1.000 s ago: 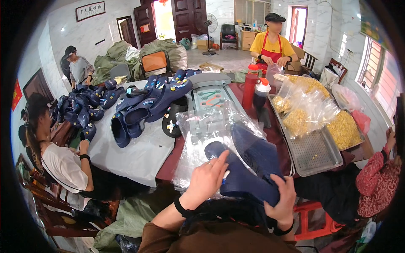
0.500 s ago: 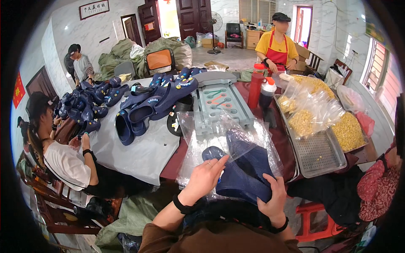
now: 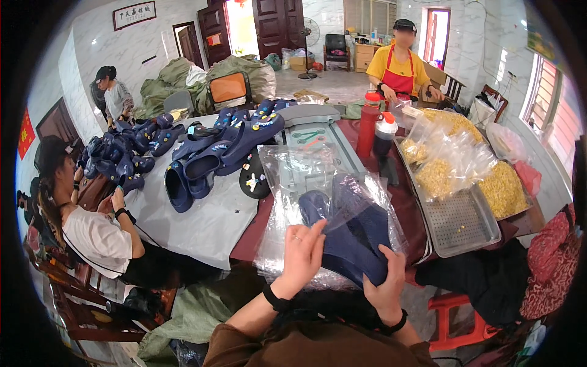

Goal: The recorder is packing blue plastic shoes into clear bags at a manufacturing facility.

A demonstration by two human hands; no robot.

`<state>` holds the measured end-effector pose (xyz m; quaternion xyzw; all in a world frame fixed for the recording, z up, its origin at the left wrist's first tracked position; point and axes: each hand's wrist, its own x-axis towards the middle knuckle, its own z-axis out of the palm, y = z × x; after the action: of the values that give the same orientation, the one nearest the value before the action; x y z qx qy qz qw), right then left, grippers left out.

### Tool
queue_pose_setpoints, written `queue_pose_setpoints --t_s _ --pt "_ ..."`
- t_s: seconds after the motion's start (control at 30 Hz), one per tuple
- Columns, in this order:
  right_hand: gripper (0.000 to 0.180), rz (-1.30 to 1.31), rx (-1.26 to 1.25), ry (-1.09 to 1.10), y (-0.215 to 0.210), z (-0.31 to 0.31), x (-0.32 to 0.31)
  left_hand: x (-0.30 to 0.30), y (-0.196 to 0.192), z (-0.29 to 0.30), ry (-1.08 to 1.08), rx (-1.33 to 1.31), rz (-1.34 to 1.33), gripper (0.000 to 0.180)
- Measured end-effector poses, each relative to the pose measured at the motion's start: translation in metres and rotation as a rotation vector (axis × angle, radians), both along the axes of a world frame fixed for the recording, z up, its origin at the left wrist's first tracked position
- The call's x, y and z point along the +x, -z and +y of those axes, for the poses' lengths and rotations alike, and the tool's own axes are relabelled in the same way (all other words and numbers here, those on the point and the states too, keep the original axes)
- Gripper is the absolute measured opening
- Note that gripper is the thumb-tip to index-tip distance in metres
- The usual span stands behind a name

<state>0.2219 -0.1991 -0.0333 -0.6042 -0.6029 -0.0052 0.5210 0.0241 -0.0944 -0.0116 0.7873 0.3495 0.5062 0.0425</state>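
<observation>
A pair of navy foam clogs point(image 3: 354, 244) lies in front of me, its upper ends inside a clear plastic bag point(image 3: 275, 226). My right hand point(image 3: 386, 278) grips the clogs by their near right end, thumb below and fingers over the edge. At the bag's opening, my left hand point(image 3: 302, 254) has its fingers together on the film, left of the clogs. More clear bags seem to lie flat beneath; the layers are hard to tell apart. Behind the bag is a grey plastic case point(image 3: 342, 150) with a patterned panel.
Navy clogs with charms point(image 3: 211, 162) are piled on the table's left. At right are a red bottle point(image 3: 368, 125), a dark bottle point(image 3: 385, 134) and a perforated metal tray point(image 3: 458, 223) beside bagged yellow bits point(image 3: 435, 177). A red stool point(image 3: 461, 321) stands at lower right. Co-workers are left and across.
The clogs have slid slightly farther into the bag, and the film now covers more of them. My left fingers have shifted up a little. The person across has spread their arms.
</observation>
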Motion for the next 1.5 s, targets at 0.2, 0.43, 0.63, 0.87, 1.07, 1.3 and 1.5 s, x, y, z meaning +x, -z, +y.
queue_pose_setpoints --t_s 0.2,0.43,0.63,0.87,1.07,1.3,1.5 --pt "0.084 -0.020 0.024 -0.014 0.008 0.041 -0.026 -0.013 0.054 0.044 0.003 -0.417 -0.231 0.050" --pt "0.114 -0.057 -0.211 -0.322 0.029 0.058 -0.045 -0.047 0.073 0.055 0.122 -0.519 -0.162 0.121" --pt "0.086 0.186 -0.253 -0.535 0.057 0.081 -0.013 -0.045 0.076 0.034 0.020 -0.706 -0.392 0.120" --pt "0.069 0.136 -0.216 -0.222 0.047 0.134 0.015 -0.023 0.061 -0.022 -0.262 -0.402 -0.016 0.136" --pt "0.056 -0.114 -0.026 -0.105 0.050 0.199 0.024 0.006 0.053 -0.042 -0.082 -0.366 0.142 0.146" --pt "0.010 -0.131 -0.163 -0.054 0.048 0.191 0.020 0.018 0.053 -0.019 -0.148 -0.329 0.177 0.130" --pt "0.008 -0.089 -0.201 -0.267 0.025 0.147 0.009 0.009 0.057 -0.005 -0.140 -0.344 0.149 0.127"
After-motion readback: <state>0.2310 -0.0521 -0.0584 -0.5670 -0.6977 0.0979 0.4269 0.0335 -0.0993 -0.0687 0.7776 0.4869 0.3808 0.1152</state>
